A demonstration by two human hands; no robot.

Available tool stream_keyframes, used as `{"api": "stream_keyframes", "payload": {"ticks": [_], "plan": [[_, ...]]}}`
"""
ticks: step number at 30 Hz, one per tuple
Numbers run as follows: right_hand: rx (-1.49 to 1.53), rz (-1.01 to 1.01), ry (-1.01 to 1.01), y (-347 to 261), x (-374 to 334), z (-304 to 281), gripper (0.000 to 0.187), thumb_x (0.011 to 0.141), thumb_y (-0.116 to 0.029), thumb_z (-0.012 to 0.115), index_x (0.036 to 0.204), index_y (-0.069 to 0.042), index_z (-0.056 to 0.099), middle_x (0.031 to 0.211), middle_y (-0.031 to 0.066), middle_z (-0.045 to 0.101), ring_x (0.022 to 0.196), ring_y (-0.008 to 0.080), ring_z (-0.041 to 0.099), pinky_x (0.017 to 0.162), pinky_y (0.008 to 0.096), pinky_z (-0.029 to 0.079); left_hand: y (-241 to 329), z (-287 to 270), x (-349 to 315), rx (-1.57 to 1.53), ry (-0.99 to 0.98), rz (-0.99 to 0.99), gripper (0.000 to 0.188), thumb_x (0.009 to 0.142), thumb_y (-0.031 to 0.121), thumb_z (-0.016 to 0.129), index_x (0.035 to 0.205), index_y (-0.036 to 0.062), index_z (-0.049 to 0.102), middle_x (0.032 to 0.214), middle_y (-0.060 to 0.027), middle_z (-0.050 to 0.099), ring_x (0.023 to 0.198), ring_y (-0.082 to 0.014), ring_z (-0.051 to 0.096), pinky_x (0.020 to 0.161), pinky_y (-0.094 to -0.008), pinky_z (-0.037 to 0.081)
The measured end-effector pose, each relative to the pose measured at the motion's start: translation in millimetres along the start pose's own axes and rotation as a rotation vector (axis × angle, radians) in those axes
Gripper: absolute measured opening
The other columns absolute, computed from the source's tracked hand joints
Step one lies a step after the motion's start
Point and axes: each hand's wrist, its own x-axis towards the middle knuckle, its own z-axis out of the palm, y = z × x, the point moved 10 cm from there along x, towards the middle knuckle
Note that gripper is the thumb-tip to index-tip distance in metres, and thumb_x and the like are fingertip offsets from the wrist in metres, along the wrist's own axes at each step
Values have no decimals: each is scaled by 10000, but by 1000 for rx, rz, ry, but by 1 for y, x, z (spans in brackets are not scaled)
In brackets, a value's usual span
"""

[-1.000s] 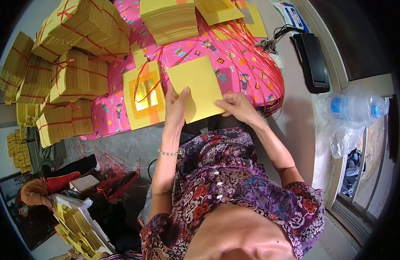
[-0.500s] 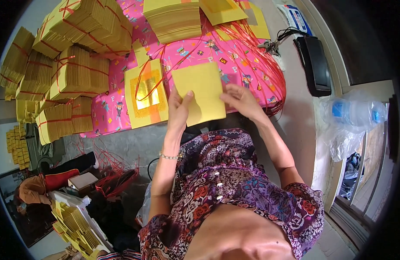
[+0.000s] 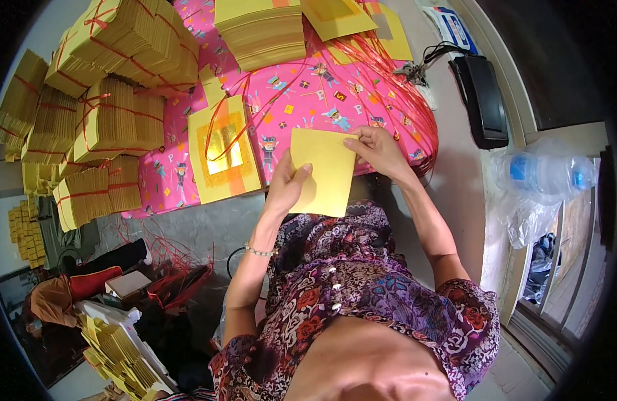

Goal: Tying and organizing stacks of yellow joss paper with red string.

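In the head view, both hands are occupied with one plain yellow sheet (image 3: 327,175), held up between them in front of the body, over the near edge of the pink cloth (image 3: 302,100). The left hand (image 3: 287,187) grips its left edge, thumb flat on the upper face; the fingers behind cannot be made out. The right hand (image 3: 381,152) is closed in a narrow pinch at the top right corner.

Compared with the two earlier pictures, the sheet has come nearer the body and stands straighter, and the right hand has gone up from the side edge to the corner. The left hand has kept its hold on the left edge. I read this as a change of grip and angle, with the sheet's handling unfinished: it is in the air, not laid on anything.

Just left of the left hand, the foil piece (image 3: 225,174) lies on the cloth as before, a loop of red string across it. Beyond it, farther left, are the tied bundles (image 3: 121,123). Ahead of both hands stands a tall stack (image 3: 265,41). Past the right hand, red strings (image 3: 422,110) trail over the cloth's edge, and a black case (image 3: 481,103) lies farther right.
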Motion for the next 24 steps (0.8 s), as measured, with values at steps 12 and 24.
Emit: {"api": "stream_keyframes", "payload": {"ticks": [12,24], "plan": [[115,-52,349,9,-3,-92,229,951,-198,572,1107,-32,551,950,54,663,788,103,646,616,227,532,52,-49,21,326,170,313,477,864,141,660,1303,69,490,1101,-131,602,968,-175,596,812,-290,487],[-690,-122,764,16,-28,-143,283,926,-210,583,1089,12,517,979,181,602,818,335,629,697,399,510,67,-144,-3,1177,664,328,348,748,88,733,1075,59,617,1018,-173,539,944,-353,564,781,-423,479]]}}
